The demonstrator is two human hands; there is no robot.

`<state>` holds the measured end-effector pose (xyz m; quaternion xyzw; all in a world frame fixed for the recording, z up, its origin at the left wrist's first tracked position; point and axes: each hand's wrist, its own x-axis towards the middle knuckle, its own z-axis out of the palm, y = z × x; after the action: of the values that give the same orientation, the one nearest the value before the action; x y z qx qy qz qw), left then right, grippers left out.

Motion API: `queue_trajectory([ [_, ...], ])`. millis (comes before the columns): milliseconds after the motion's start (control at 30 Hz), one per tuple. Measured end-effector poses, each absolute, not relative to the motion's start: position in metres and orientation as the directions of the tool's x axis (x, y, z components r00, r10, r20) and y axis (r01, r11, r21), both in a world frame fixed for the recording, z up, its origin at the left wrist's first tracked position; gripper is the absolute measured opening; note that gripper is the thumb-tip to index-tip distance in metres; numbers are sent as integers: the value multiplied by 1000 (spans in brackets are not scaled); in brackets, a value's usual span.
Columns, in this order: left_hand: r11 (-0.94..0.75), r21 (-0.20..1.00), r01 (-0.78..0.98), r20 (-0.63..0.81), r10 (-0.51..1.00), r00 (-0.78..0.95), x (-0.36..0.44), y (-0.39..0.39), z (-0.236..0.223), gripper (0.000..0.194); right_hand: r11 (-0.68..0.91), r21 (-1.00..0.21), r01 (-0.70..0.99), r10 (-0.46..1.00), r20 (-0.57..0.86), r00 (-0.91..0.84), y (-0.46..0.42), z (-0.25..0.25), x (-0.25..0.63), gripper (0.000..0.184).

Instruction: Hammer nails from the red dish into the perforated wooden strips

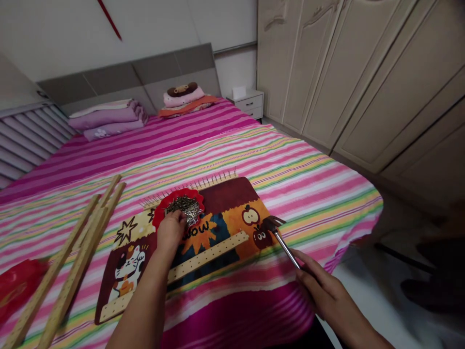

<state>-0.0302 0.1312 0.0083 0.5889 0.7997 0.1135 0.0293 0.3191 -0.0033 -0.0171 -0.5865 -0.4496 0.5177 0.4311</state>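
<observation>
My left hand reaches into a red scalloped dish heaped with loose nails. Its fingers are closed together at the near side of the heap; whatever they pinch is hidden. In my right hand is a claw hammer, held by its handle, with the dark head lying over the right edge of a printed mat. A pale wooden strip with rows of small dots crosses the mat, passing behind my left forearm. Along the mat's far edge, another strip bears a row of upright nails.
Several long wooden strips lie on the striped bedspread at left, beside a red bag. Folded bedding sits near the headboard. Wardrobes stand to the right, beyond the bed's edge.
</observation>
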Motion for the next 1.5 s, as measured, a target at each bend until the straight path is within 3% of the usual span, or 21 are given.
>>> queue_trajectory([
  [167,323,328,888,112,920,-377,-39,132,7,14,-211,-971,114,977,-211,9,-4,-25,325,50],
  [300,396,421,816,46,889,-455,-43,132,6,21,-213,-970,114,977,-214,4,-4,-33,328,51],
  [533,435,257,863,-79,899,-430,-36,132,17,9,-189,-978,92,982,-190,-2,-3,-31,324,48],
  [633,437,292,850,-84,898,-433,-39,132,17,10,-206,-975,84,978,-206,0,-4,-34,324,48],
  [733,430,446,785,-17,881,-473,-44,131,13,14,-211,-973,87,977,-212,8,-4,-37,325,48],
  [800,407,624,667,13,848,-530,-45,129,12,12,-221,-972,79,975,-221,11,-5,-37,325,49],
  [900,295,899,323,-50,803,-594,-40,124,16,17,-237,-971,43,971,-237,20,-5,-35,324,48],
  [967,209,971,115,-107,813,-572,-32,117,23,30,-240,-971,24,971,-239,20,-4,-33,325,47],
  [1033,167,986,11,-134,829,-544,-22,109,30,40,-238,-971,20,971,-238,15,-4,-31,325,46],
  [1200,279,957,-84,-288,859,-423,10,84,37,30,-208,-978,37,978,-206,31,-6,-27,328,41],
  [1333,329,943,-52,-331,908,-257,43,66,35,40,-211,-977,36,976,-208,63,-10,-28,330,42],
  [1500,339,940,-42,-340,915,-218,78,57,24,42,-250,-968,35,965,-246,92,-17,-29,333,43],
])
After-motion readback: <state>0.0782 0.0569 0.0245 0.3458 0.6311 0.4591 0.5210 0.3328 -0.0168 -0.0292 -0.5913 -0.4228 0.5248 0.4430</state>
